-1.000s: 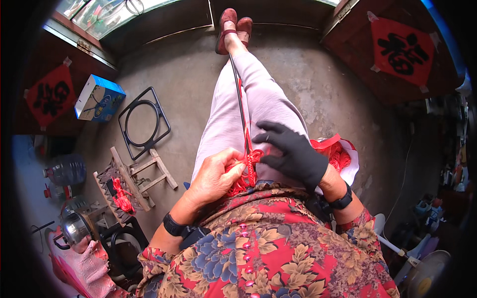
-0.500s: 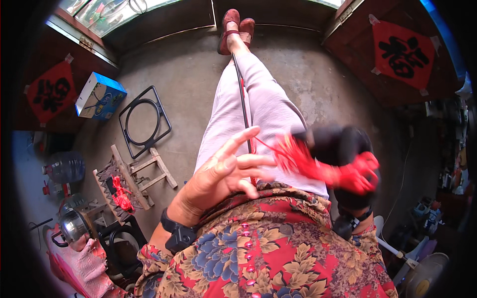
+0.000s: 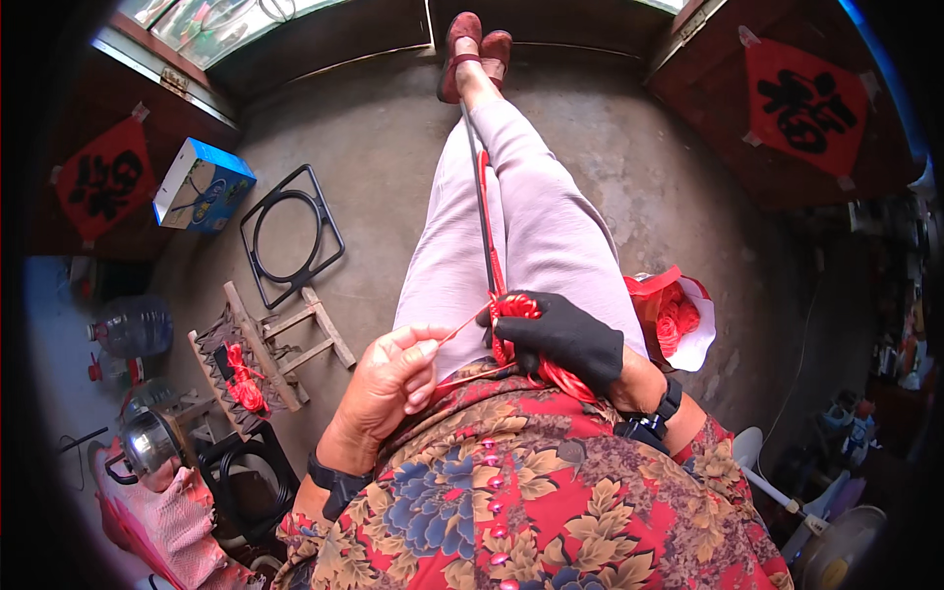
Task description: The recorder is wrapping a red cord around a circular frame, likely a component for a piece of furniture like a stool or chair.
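Note:
My left hand (image 3: 393, 376), bare, pinches a thin strand of red cord (image 3: 454, 331) over my lap, thumb against finger. In its black glove, my right hand (image 3: 568, 339) is closed around a looped bundle of red cord (image 3: 564, 378), whose loops show above and below the fingers. The strand stretches between the two hands. A long black rod (image 3: 480, 197) runs up between my legs from the lap to the ankles, and red cord covers part of its near length. The rod's near end is hidden by the glove and cord.
Beside my right thigh an open bag (image 3: 696, 346) holds more red cord. At left lie a black square frame with a ring (image 3: 315, 258), a blue box (image 3: 218, 187), and a small wooden stool (image 3: 283, 379) bearing a red cord bundle (image 3: 246, 388). A metal pot (image 3: 152, 444) stands lower left.
My right hand has come left from beside the thigh to the rod with the cord bundle, uncovering the bag. My left hand, fingers spread before, has drawn back and closed on the strand.

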Demonstrator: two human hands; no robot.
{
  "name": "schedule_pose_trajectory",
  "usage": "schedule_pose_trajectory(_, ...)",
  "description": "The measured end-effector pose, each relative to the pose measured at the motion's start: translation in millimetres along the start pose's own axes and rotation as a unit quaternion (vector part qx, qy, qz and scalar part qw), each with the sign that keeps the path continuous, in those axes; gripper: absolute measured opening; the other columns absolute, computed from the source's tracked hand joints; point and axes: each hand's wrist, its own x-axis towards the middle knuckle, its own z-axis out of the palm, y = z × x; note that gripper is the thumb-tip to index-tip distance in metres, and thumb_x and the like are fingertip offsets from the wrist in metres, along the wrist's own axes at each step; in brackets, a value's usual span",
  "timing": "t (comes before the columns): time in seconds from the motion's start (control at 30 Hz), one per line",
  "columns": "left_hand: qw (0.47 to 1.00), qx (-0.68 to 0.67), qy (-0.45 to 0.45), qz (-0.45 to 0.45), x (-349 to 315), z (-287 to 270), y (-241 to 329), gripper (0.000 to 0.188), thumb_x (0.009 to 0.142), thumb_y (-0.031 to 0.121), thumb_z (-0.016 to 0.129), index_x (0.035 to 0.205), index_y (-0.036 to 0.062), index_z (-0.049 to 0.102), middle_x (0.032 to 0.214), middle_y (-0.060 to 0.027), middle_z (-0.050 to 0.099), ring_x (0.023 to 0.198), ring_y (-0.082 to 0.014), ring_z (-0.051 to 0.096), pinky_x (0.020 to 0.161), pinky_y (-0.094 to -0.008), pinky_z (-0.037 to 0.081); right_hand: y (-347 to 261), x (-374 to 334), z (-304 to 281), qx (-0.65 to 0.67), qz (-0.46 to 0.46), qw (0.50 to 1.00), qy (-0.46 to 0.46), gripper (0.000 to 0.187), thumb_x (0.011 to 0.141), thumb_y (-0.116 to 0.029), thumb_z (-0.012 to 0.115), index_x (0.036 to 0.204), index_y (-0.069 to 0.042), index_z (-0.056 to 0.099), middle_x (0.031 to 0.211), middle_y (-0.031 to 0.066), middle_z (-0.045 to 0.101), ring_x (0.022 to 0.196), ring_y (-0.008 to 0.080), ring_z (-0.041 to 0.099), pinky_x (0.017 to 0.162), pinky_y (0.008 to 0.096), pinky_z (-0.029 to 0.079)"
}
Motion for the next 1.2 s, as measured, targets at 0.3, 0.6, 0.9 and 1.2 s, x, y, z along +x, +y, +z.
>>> schedule_pose_trajectory(0.3,0.993,0.091,-0.074,-0.019,-21.3,-16.3,-2.0,0.022,0.095,0.016,0.059,0.091,-0.0050,0.061,0.055,0.0058,0.041,0.043,-0.0031,0.028,0.040,-0.0210,0.020,6.0,6.8,-24.7,0.232,-0.074,0.954,0.175,0.026,0.098,-0.023,0.049,0.109,-0.002,0.061,0.086,0.0016,0.061,0.067,0.0085,0.056,0.058,0.0220,0.046)
schedule_pose_trajectory(0.6,0.962,-0.141,-0.205,0.117,7.3,11.1,22.3,0.024,0.096,0.014,0.054,0.109,-0.0060,0.056,0.104,-0.0197,0.063,0.087,-0.0186,0.066,0.051,-0.0244,0.051,-29.2,-34.8,-100.3,-0.090,-0.246,0.906,0.332,0.035,0.099,-0.031,0.046,0.111,-0.003,0.064,0.103,0.0092,0.067,0.094,0.0160,0.063,0.083,0.0282,0.048)
schedule_pose_trajectory(0.9,0.968,0.207,-0.061,0.126,61.6,13.9,-7.1,0.035,0.090,0.007,0.062,0.124,-0.0010,0.057,0.109,-0.0078,0.066,0.086,-0.0113,0.063,0.067,-0.0248,0.052,-20.8,-2.8,-6.4,-0.049,-0.081,0.992,0.089,0.051,0.093,-0.035,0.060,0.131,-0.003,0.049,0.096,0.0097,0.066,0.085,0.0166,0.063,0.076,0.0284,0.051)
schedule_pose_trajectory(1.2,0.959,0.265,0.007,0.103,52.4,-1.3,3.1,0.021,0.094,0.012,0.057,0.113,0.0033,0.060,0.085,-0.0035,0.065,0.068,-0.0107,0.062,0.055,-0.0228,0.051,-27.4,-8.4,-23.4,-0.075,-0.104,0.985,0.119,0.052,0.091,-0.022,0.061,0.135,-0.001,0.044,0.103,0.0106,0.066,0.086,0.0153,0.064,0.081,0.0283,0.050)
